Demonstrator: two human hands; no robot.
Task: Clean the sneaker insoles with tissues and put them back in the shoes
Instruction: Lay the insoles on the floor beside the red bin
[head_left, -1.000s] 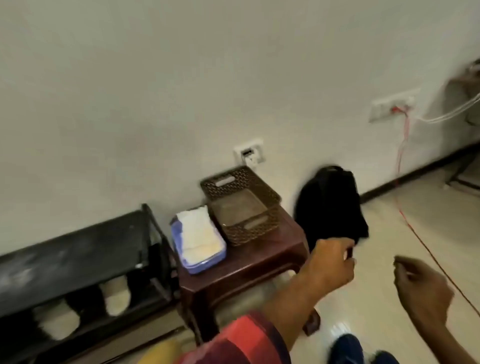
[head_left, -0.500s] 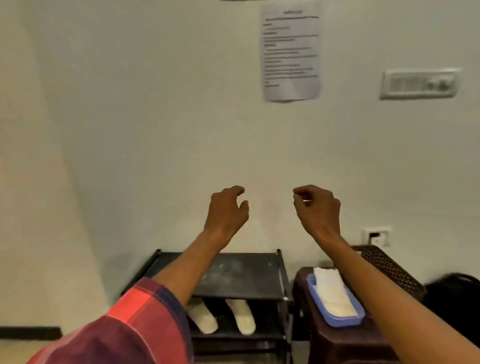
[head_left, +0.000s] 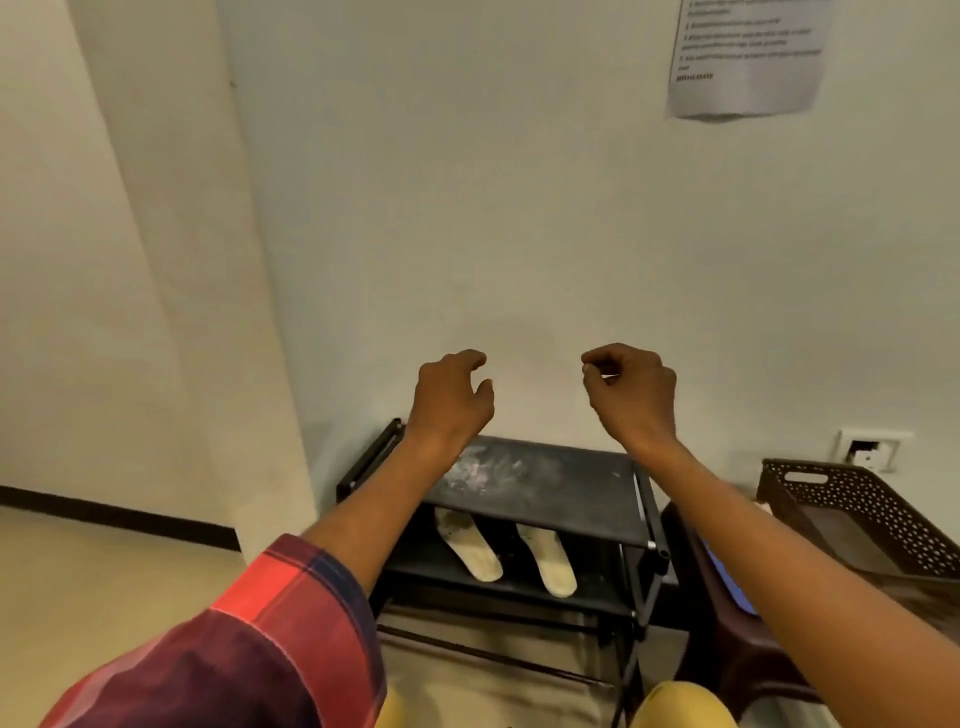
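Our left hand (head_left: 449, 400) hangs loose, right hand (head_left: 631, 397) curls empty; insoles (head_left: 470, 548) under rack (head_left: 571, 478) top at 6 o'clock, basket (head_left: 857, 499) at 4

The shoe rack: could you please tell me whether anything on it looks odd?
Yes: the left insole, dark-spotted, and the right insole lie loose on the lower shelf, and a whitish smear dirties the top shelf.

blk rack (head_left: 545, 478), off-white insoles (head_left: 470, 545), red plaid sleeve (head_left: 249, 639), brn dotted basket (head_left: 857, 499)

Just stretching both arms out front, holding the left hand (head_left: 451, 397) loosely clawed and the right hand (head_left: 631, 392) curled tighter, gripping nothing.
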